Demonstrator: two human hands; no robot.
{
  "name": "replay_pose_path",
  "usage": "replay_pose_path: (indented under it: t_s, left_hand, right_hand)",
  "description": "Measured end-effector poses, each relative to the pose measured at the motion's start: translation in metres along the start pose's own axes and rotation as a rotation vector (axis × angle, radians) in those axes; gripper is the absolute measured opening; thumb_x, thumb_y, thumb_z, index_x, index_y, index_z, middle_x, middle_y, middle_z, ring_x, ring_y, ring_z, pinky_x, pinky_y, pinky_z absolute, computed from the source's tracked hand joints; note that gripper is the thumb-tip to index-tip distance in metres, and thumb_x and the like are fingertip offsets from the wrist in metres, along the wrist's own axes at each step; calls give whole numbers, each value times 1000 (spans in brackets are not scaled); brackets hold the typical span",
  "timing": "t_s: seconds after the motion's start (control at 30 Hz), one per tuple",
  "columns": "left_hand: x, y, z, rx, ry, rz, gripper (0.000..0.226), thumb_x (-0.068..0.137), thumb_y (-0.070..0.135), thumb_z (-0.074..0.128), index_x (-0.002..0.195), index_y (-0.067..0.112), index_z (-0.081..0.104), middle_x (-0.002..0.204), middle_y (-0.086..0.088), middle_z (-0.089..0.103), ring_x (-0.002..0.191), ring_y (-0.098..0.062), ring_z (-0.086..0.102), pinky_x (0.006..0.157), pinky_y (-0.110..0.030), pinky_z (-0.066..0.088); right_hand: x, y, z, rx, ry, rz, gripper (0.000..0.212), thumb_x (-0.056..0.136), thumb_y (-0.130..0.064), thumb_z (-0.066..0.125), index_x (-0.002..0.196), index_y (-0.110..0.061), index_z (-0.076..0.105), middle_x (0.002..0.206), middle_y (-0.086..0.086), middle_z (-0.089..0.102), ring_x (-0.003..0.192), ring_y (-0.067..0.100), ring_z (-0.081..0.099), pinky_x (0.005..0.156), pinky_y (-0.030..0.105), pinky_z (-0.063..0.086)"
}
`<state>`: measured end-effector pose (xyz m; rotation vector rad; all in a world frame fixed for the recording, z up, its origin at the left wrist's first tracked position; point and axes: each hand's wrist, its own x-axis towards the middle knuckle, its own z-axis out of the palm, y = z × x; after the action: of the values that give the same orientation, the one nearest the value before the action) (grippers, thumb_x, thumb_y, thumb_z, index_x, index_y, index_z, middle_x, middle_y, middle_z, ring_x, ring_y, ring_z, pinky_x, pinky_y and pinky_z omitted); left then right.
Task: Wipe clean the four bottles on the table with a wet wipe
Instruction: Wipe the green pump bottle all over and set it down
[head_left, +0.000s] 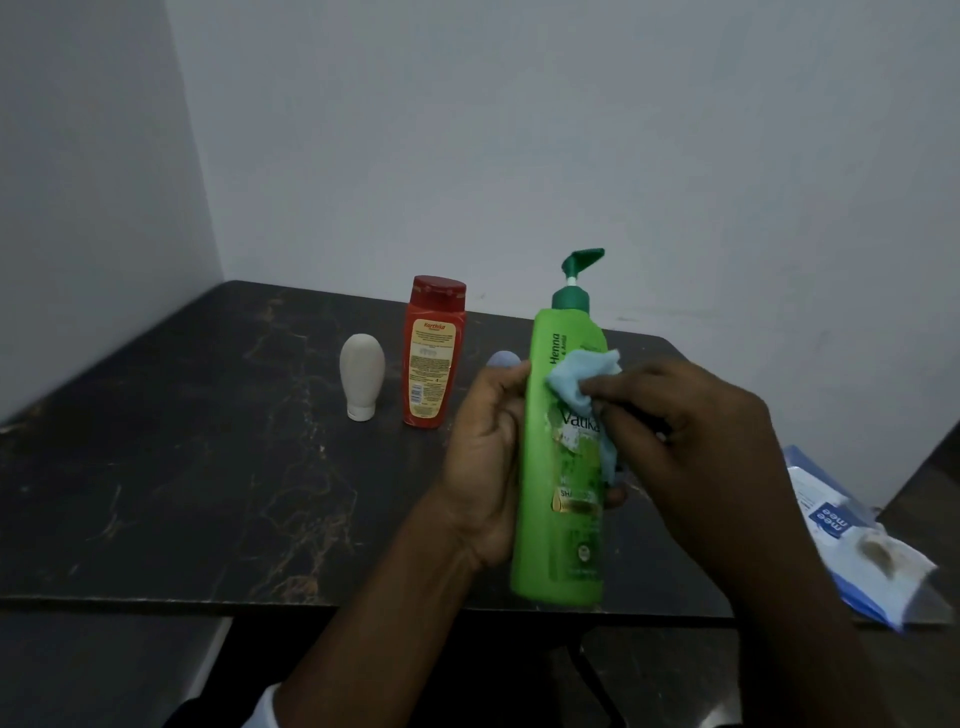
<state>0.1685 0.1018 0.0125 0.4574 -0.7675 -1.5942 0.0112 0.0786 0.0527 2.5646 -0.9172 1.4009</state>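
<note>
Head view: left hand (488, 457) grips the upright green bottle (563, 457); right hand (691, 431) pinches the wipe (582, 382) against its near-right face.

— Where can I pass?
— On my left the dark table (156, 467) lies open. Ahead, the white tube (362, 382) and the red bottle (434, 353) stand near each other (a bluish cap (503, 358) peeks out behind my left hand (483, 467)). The wipes pack (852, 535) lies at my right.
</note>
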Motion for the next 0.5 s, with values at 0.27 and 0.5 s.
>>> replay_pose_path:
  t_s: [0.27, 0.5]
  left_hand:
    - [1, -6, 4, 78, -41, -24, 54, 94, 51, 41, 128, 17, 66, 109, -16, 68, 85, -33, 69, 81, -50, 54]
    - [8, 10, -7, 4, 145, 81, 57, 100, 45, 37, 93, 9, 81, 95, -15, 72, 81, -25, 69, 80, -39, 57]
  right_hand:
    - [1, 2, 4, -5, 160, 69, 24, 89, -7, 63, 108, -11, 77, 99, 5, 70, 86, 6, 58, 79, 6, 39]
    - [-2, -15, -7, 95, -332, -205, 20, 84, -15, 64, 97, -22, 79, 92, -2, 68, 82, 9, 62, 73, 11, 40]
